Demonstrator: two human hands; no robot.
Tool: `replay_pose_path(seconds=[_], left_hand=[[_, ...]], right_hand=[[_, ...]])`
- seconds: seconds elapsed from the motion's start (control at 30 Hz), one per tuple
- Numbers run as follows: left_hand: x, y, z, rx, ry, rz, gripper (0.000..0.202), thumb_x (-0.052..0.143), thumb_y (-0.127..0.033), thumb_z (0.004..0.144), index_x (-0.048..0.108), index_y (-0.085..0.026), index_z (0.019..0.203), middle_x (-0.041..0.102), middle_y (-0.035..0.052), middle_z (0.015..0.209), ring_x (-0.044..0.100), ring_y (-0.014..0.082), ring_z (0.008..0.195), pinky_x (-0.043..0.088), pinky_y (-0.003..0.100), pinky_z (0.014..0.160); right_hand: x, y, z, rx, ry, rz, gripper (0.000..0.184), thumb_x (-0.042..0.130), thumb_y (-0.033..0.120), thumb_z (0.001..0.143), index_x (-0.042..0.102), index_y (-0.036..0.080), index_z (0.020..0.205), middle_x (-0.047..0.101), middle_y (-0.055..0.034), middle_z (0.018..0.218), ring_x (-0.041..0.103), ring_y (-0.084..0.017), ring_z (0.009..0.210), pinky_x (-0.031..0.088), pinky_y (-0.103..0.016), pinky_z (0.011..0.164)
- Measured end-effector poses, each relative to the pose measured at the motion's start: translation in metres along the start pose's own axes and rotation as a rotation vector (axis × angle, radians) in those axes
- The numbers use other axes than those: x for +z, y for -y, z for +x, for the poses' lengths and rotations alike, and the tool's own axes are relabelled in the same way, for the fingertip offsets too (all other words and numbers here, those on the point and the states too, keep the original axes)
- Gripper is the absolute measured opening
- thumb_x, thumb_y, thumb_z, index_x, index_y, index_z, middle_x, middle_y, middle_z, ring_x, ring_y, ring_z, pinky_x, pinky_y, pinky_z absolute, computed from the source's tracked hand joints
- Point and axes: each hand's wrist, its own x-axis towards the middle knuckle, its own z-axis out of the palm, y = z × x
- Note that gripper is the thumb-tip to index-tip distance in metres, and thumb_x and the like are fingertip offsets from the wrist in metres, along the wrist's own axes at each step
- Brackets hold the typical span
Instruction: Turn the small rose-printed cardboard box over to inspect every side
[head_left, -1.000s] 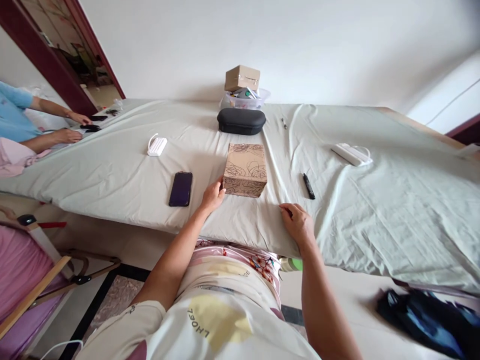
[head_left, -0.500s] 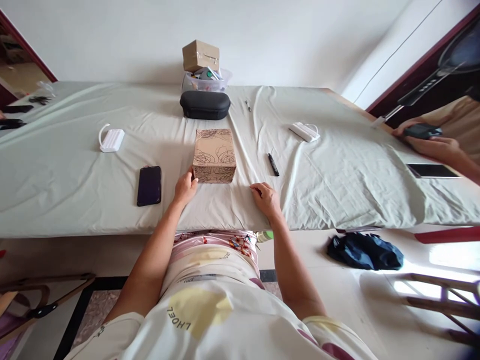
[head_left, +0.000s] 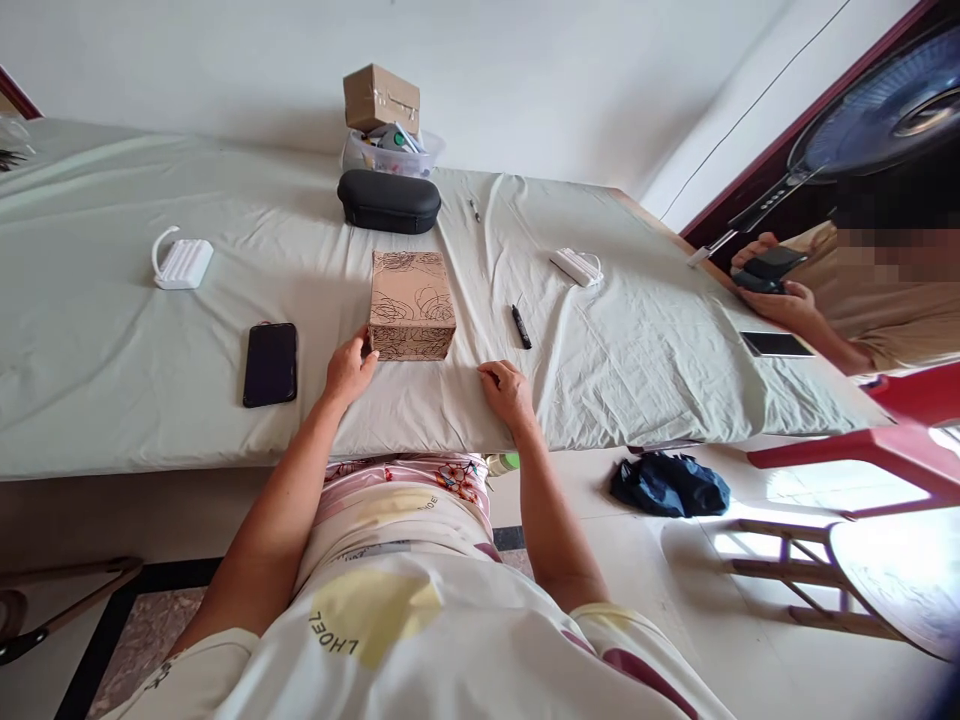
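Note:
A cardboard box (head_left: 411, 292) with black scribbled lines on its top and front stands on the cloth before me. At its front left corner is my left hand (head_left: 351, 368), closed, the thumb on the front face and the fingers along the left side. My right hand (head_left: 508, 388) rests on the cloth right of the box, apart from it, with fingers curled and nothing visible in them. Just beyond that hand lies a black marker (head_left: 521, 327). A dark phone (head_left: 270, 365) lies to the left of my left hand.
Behind the box sit a black case (head_left: 388, 201) and a plastic tub (head_left: 394, 157) topped by a small carton (head_left: 381, 97). White strapped devices (head_left: 184, 264) flank the box. At right, another person's hands (head_left: 776, 285) hold a dark object near a tablet (head_left: 776, 344).
My view has swung to the right, so the table's things appear farther left and more of the other person shows. Both my hands keep their places by the box.

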Motion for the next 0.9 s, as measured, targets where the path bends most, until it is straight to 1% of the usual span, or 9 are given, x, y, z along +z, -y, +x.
replay_pose_path(seconds=[0.23,0.37,0.6,0.73,0.83,0.9], left_hand=[[0.004,0.007,0.001,0.046,-0.006,-0.024,0.044,0.049,-0.03,0.093,0.056,-0.017,0.135,0.071,0.0144,0.122,0.068,0.0323,0.111,0.053,0.042,0.096],[0.007,0.012,0.002,0.07,-0.019,-0.053,0.045,0.051,-0.029,0.093,0.056,-0.019,0.136,0.072,0.0136,0.122,0.068,0.0315,0.108,0.054,0.041,0.095],[0.013,0.019,0.003,0.094,-0.071,-0.09,0.042,0.055,-0.029,0.091,0.059,-0.019,0.132,0.073,0.0135,0.118,0.069,0.031,0.103,0.055,0.041,0.094],[0.017,0.023,0.005,0.114,-0.095,-0.117,0.043,0.057,-0.03,0.091,0.06,-0.02,0.133,0.074,0.0122,0.114,0.07,0.0313,0.104,0.056,0.041,0.093],[0.02,0.025,0.004,0.137,-0.099,-0.157,0.048,0.059,-0.035,0.093,0.057,-0.02,0.139,0.074,0.0119,0.114,0.07,0.0312,0.105,0.057,0.043,0.095],[0.021,0.025,0.003,0.155,-0.128,-0.202,0.06,0.062,-0.042,0.093,0.049,-0.019,0.147,0.071,0.014,0.122,0.068,0.0322,0.113,0.055,0.046,0.102]], right_hand=[[0.0,-0.001,-0.002,-0.03,-0.007,-0.003,0.025,0.052,0.026,0.095,0.075,0.019,0.102,0.072,-0.0088,0.099,0.066,-0.022,0.088,0.051,-0.033,0.082],[0.0,-0.001,-0.002,-0.032,-0.008,-0.004,0.025,0.052,0.025,0.094,0.075,0.019,0.101,0.072,-0.0091,0.099,0.067,-0.022,0.09,0.051,-0.033,0.084],[0.002,-0.003,-0.001,-0.03,-0.025,0.0,0.024,0.052,0.025,0.093,0.075,0.019,0.098,0.073,-0.0091,0.097,0.067,-0.022,0.089,0.052,-0.033,0.083],[0.001,-0.002,-0.002,-0.027,-0.023,-0.004,0.025,0.052,0.027,0.093,0.075,0.019,0.098,0.073,-0.009,0.098,0.068,-0.023,0.09,0.052,-0.034,0.083],[0.001,-0.002,-0.002,-0.03,-0.022,-0.007,0.025,0.052,0.028,0.093,0.075,0.019,0.098,0.073,-0.0092,0.098,0.068,-0.023,0.091,0.052,-0.034,0.082],[0.001,-0.002,-0.002,-0.028,-0.027,-0.005,0.026,0.052,0.028,0.093,0.075,0.02,0.098,0.073,-0.0093,0.097,0.068,-0.023,0.09,0.052,-0.034,0.082]])
